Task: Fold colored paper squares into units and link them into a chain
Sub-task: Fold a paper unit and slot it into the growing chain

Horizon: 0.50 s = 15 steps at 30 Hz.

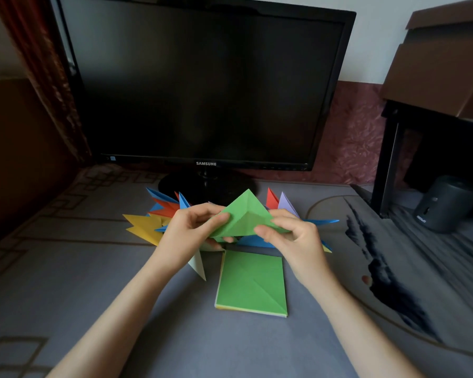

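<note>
Left grip [186,236] and right grip [295,238] both pinch a folded green paper triangle [243,214] just beyond a green-topped paper stack [251,285].

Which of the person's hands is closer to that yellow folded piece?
Left. The left hand sits just beside the yellow folded piece; the right hand is beyond the green paper both hold.

Matt green paper [245,214]; glossy black plastic monitor [202,83]
</note>
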### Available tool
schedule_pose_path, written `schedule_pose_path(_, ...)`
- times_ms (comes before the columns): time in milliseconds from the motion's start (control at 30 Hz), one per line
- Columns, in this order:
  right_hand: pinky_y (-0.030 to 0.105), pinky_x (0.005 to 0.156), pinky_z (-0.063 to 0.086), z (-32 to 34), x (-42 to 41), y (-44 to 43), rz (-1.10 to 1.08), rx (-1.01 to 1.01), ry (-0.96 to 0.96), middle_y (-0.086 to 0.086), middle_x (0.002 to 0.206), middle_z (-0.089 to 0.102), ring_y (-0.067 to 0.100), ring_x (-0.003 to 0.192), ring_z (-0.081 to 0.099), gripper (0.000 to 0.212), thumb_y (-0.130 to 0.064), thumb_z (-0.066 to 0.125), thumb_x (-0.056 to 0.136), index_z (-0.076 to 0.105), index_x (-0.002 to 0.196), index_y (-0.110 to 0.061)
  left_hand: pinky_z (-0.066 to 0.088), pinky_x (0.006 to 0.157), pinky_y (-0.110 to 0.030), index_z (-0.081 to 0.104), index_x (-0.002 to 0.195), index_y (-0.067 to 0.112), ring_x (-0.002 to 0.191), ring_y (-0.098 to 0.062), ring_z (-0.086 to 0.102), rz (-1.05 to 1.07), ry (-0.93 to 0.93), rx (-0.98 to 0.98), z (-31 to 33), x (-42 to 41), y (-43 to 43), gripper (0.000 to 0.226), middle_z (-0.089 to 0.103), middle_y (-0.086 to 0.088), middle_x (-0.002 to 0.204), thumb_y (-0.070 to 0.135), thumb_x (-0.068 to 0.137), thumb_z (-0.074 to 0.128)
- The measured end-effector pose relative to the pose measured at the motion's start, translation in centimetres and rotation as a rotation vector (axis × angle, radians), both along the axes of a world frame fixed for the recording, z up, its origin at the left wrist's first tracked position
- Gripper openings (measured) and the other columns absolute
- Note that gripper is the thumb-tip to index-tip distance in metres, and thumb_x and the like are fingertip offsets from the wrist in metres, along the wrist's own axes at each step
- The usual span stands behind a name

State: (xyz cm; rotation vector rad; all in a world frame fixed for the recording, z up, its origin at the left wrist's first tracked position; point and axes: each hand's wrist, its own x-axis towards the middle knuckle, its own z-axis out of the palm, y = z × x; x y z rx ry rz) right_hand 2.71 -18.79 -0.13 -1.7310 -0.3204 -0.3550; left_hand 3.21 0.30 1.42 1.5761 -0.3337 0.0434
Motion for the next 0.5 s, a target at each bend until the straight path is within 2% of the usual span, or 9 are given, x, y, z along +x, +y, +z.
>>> schedule_pose_path(67,0.026,0.066,0.052,0.32,-0.08,-0.08,0.018,0.05,0.011,-0.012,0.075,0.062,0.005,0.073,0.058,0.015,-0.022,0.074,0.07,0.07,0.076,-0.009,0.059,0.061,-0.034,0.068,0.092,0.008,0.071,-0.024,0.072,-0.026,0.009,-0.003,0.17,-0.22,-0.23,0.023,0.074,-0.006,0.082,0.026,0.086,0.056)
schedule_pose_path(133,0.023,0.059,0.051,0.48,-0.12,-0.22,0.028,0.06,0.019,-0.007,0.071,0.064,0.005,0.062,0.056,0.005,-0.01,0.072,0.078,0.069,0.079,-0.006,0.06,0.06,-0.031,0.068,0.096,0.007,0.073,-0.024,0.072,-0.055,0.006,-0.01,0.26,-0.42,-0.36,0.031,0.073,-0.008,0.082,0.032,0.081,0.059)
schedule_pose_path(200,0.024,0.057,0.05,0.43,-0.07,-0.36,0.015,0.083,0.029,0.008,0.079,0.07,0.011,0.061,0.058,0.005,-0.007,0.071,0.08,0.069,0.084,-0.004,0.058,0.059,-0.028,0.068,0.097,0.009,0.072,-0.023,0.071,-0.074,0.004,-0.025,0.18,-0.51,-0.44,0.029,0.073,-0.006,0.083,0.027,0.074,0.072)
schedule_pose_path(267,0.025,0.054,0.048,0.4,-0.02,-0.36,0.003,0.115,0.039,0.014,0.084,0.07,0.013,0.059,0.058,0.005,-0.005,0.07,0.081,0.068,0.085,-0.006,0.058,0.06,-0.026,0.069,0.096,0.013,0.072,-0.02,0.071,-0.079,0.005,-0.011,0.03,-0.46,-0.55,0.034,0.074,-0.005,0.084,0.023,0.065,0.079)
schedule_pose_path(400,0.024,0.049,0.049,0.53,-0.14,-0.27,0.023,0.17,0.053,-0.001,0.082,0.071,0.012,0.071,0.064,0.017,0.001,0.069,0.079,0.063,0.088,-0.012,0.059,0.061,-0.026,0.069,0.093,0.012,0.071,-0.017,0.071,-0.05,-0.011,0.032,-0.27,-0.22,-0.78,0.032,0.074,-0.005,0.08,0.02,0.063,0.076)
schedule_pose_path(500,0.025,0.05,0.049,0.53,-0.14,-0.29,0.027,0.178,0.057,0.005,0.081,0.069,0.014,0.07,0.064,0.022,0.003,0.069,0.079,0.06,0.092,-0.013,0.059,0.062,-0.028,0.069,0.09,0.01,0.069,-0.017,0.07,-0.023,-0.027,0.045,-0.49,-0.15,-0.9,0.027,0.073,-0.008,0.078,0.021,0.065,0.074)
